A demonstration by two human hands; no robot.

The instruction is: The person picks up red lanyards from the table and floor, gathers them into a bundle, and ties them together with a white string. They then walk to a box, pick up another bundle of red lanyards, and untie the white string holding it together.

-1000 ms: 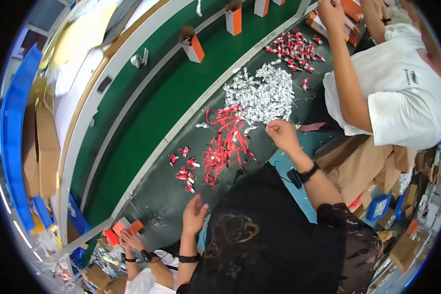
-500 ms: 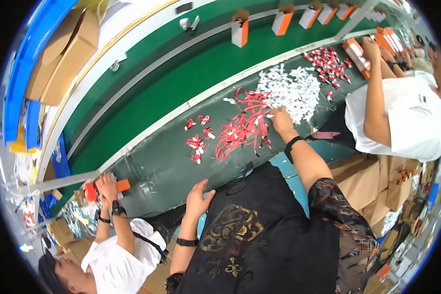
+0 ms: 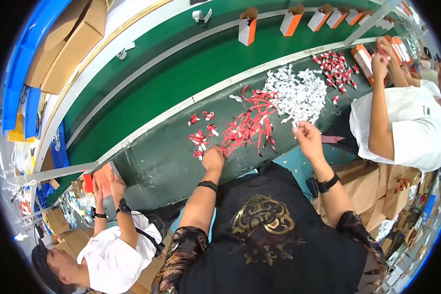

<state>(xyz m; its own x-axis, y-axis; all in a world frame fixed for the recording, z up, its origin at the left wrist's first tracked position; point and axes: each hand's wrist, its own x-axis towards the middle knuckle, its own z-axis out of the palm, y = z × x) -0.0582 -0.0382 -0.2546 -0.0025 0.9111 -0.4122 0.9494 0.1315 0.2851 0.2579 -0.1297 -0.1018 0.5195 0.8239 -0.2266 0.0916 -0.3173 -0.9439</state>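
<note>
1. Two bare forearms rise from the lower edge of the view and reach forward over the dark grey worktop (image 3: 152, 166) that runs beside a green conveyor belt (image 3: 181, 78).
2. The left hand (image 3: 213, 158) stretches out on a nearly straight arm, a black band on its wrist, with its knuckles up and its fingers curled down onto the worktop at the near end of the tangle of red ribbon straps (image 3: 247, 125). It touches the straps; whether it pinches one cannot be told, as the fingertips are hidden under the hand.
3. The right hand (image 3: 308, 138) is raised on a bent arm with a black watch at the wrist. Its fingers are drawn together, pinching a small white piece at the near edge of the heap of small white tags (image 3: 299, 95).
4. The red straps lie on the worktop between the two hands, touching the white heap on their right side. A few small red-and-white finished pieces (image 3: 201, 134) lie just left of the straps, near the left hand.
5. Another person in a white shirt (image 3: 406, 122) stands to the right, hands lifted to an orange-and-white carton (image 3: 363, 58), beside a second scatter of red-and-white pieces (image 3: 335, 66).
6. A third person, lower left, holds an orange box (image 3: 102, 176) at the worktop's edge.
</note>
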